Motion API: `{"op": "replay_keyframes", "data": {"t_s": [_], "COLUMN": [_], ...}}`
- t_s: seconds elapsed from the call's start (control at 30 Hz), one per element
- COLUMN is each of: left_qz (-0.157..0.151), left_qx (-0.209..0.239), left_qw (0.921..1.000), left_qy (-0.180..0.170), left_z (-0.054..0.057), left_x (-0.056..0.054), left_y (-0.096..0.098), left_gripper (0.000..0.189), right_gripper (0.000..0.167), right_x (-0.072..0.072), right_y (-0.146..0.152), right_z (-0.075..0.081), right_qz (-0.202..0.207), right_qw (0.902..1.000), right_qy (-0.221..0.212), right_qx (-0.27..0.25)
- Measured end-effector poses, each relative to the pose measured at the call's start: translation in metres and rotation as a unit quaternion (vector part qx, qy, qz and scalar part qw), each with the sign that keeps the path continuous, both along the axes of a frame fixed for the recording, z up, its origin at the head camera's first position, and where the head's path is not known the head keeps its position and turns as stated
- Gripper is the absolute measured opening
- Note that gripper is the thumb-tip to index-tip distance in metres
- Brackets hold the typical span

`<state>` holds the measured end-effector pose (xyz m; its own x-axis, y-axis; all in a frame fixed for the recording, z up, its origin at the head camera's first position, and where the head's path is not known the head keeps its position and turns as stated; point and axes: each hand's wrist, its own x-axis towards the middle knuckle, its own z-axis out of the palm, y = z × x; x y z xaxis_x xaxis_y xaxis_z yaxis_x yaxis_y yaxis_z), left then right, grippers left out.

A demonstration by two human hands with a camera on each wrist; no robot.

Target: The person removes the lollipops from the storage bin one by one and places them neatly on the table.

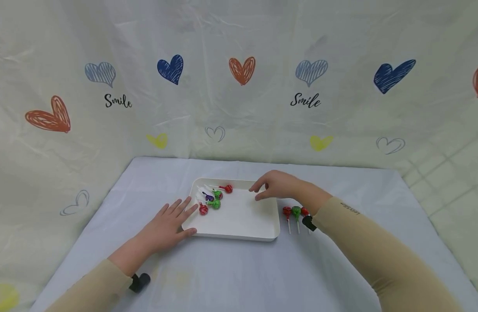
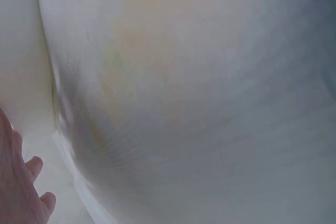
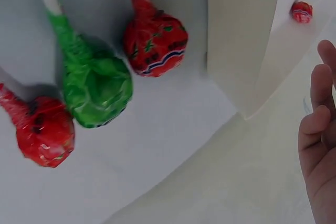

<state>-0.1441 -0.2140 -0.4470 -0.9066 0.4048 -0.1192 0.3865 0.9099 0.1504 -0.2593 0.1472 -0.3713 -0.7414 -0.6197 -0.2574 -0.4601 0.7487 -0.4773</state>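
A white rectangular tray [image 1: 239, 221] lies on the table with several wrapped lollipops grouped in its left part: a red one [image 1: 228, 188], a purple one [image 1: 209, 197] and a green one [image 1: 215, 203] among them. My left hand [image 1: 166, 225] rests at the tray's left edge with fingers spread. Over the tray's right side hovers my right hand [image 1: 281, 184], its fingers loosely bent and nothing between them. Right of the tray, three lollipops lie in a row, with a green one [image 3: 97, 87] in the middle and a red one [image 3: 156, 45] nearest the tray.
A white cloth [image 1: 239, 268] covers the table. Behind it hangs a pale sheet [image 1: 270, 125] printed with hearts and the word Smile. Black wrist bands [image 1: 139, 282] show under both sleeves.
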Motion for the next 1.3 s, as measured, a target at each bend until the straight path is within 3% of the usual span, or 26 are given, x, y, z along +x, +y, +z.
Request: {"op": "replay_keyframes", "data": {"t_s": [0.73, 1.13, 1.3], "left_qz": [0.004, -0.004, -0.006], "left_qx": [0.003, -0.003, -0.005], "left_qw": [1.0, 0.9999, 0.9999], "left_qy": [-0.001, 0.012, 0.009], "left_z": [0.0, -0.004, -0.006], "left_x": [0.0, -0.003, -0.004], "left_y": [-0.001, -0.004, -0.005], "left_gripper": [0.08, 0.088, 0.09], "right_gripper": [0.033, 0.031, 0.035], "right_x": [-0.004, -0.007, -0.006], "right_y": [-0.088, -0.118, -0.124], "right_z": [-0.013, -0.026, -0.03], "right_qz": [0.057, 0.092, 0.089], "right_qw": [0.9943, 0.9871, 0.9887], "right_qy": [0.031, 0.061, 0.049], "right_qx": [0.085, 0.116, 0.11]}}
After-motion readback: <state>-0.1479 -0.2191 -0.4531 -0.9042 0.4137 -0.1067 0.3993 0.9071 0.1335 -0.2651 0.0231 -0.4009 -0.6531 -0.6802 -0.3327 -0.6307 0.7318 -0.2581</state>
